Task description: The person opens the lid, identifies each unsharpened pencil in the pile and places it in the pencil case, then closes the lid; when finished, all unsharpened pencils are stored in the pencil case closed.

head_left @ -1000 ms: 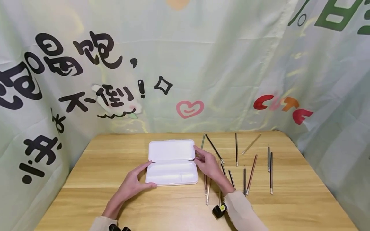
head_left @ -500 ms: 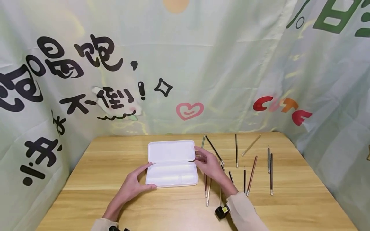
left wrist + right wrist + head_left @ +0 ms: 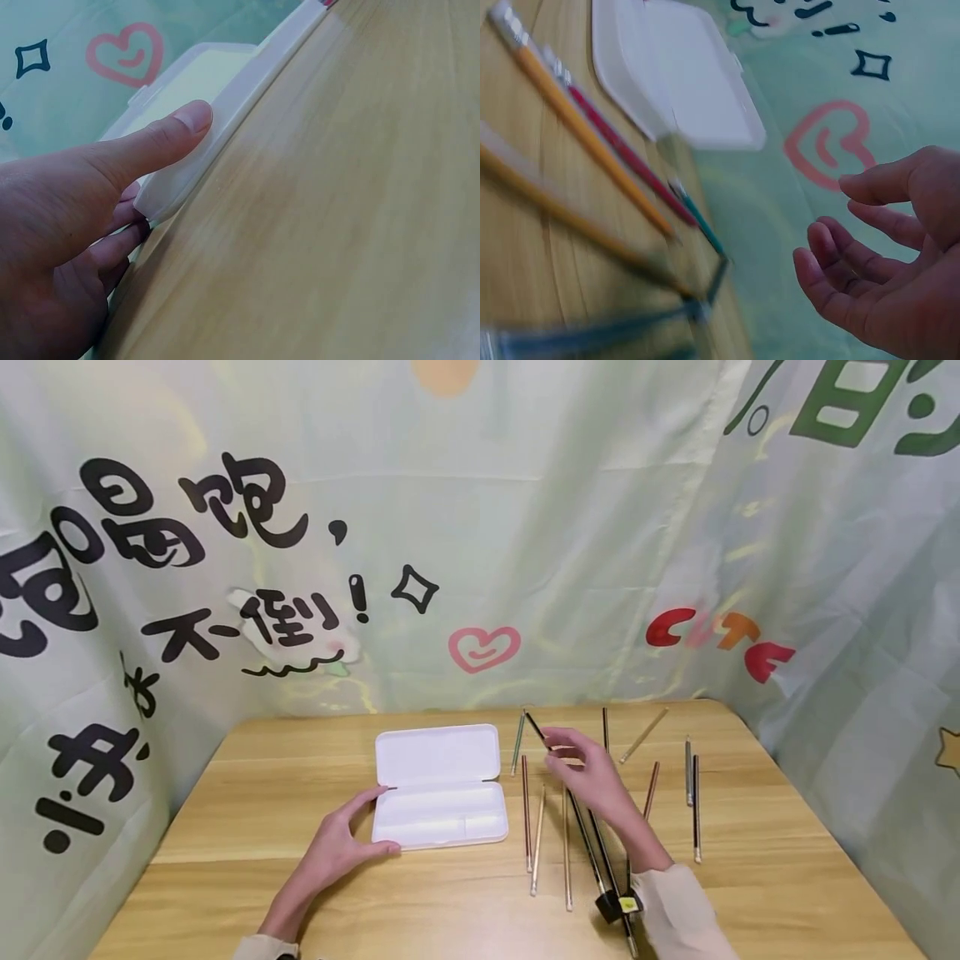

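Note:
A white plastic pencil case (image 3: 437, 756) lies with its lid raised back, showing a bare tray with compartments. At its left end my left hand (image 3: 341, 843) holds it, the thumb (image 3: 161, 142) along the front wall and the fingers behind the corner. My right hand (image 3: 592, 772) is above the scattered pencils, over a black pencil (image 3: 536, 728) that it partly hides. In the right wrist view, this hand's fingers (image 3: 840, 296) are loosely bent with nothing between them. Close to the case lie a green pencil (image 3: 518, 743), a red pencil (image 3: 527, 818) and a tan pencil (image 3: 537, 843).
Several more pencils lie to the right, among them a grey pencil (image 3: 688, 772), a black pencil (image 3: 696, 810) and a tan pencil (image 3: 643, 737). A printed cloth (image 3: 585, 552) hangs behind the wooden table (image 3: 420, 910). A black wrist device (image 3: 611, 906) is on the right sleeve.
My right hand has let go of the pencil case's right end and moved right, over the pencils. The left hand stays on the case. The head view has shifted slightly.

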### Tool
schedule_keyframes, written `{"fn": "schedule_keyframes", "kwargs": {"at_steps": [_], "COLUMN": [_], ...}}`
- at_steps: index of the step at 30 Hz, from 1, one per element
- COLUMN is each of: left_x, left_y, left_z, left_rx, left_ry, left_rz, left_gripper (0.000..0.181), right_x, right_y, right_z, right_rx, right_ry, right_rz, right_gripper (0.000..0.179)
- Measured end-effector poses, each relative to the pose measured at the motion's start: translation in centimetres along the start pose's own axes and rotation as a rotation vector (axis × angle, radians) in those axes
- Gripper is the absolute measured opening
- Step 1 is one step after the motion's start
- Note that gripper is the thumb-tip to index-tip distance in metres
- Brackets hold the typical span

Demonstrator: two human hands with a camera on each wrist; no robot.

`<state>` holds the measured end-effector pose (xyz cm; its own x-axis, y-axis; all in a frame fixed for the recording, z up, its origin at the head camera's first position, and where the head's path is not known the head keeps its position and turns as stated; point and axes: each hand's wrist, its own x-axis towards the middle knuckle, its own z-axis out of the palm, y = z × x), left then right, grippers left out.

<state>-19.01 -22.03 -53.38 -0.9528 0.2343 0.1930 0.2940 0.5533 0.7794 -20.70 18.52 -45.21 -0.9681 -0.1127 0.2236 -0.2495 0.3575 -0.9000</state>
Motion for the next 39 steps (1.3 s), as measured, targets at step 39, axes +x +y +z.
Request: {"fn": "schedule_keyframes", "kwargs": {"at_steps": [39], "left_x": [-0.2], "left_y": [-0.2], "left_z": [-0.1], "left_rx": [-0.011], "left_ry": [-0.003], "left_rz": [-0.002], "left_gripper": [0.092], "right_x": [-8.9], "right_y": [7.5], "right_z": [-16.4], "right_rx": [-0.716], "right_ry": [0.096], "right_rz": [0.256], "right_gripper": [0.049]}}
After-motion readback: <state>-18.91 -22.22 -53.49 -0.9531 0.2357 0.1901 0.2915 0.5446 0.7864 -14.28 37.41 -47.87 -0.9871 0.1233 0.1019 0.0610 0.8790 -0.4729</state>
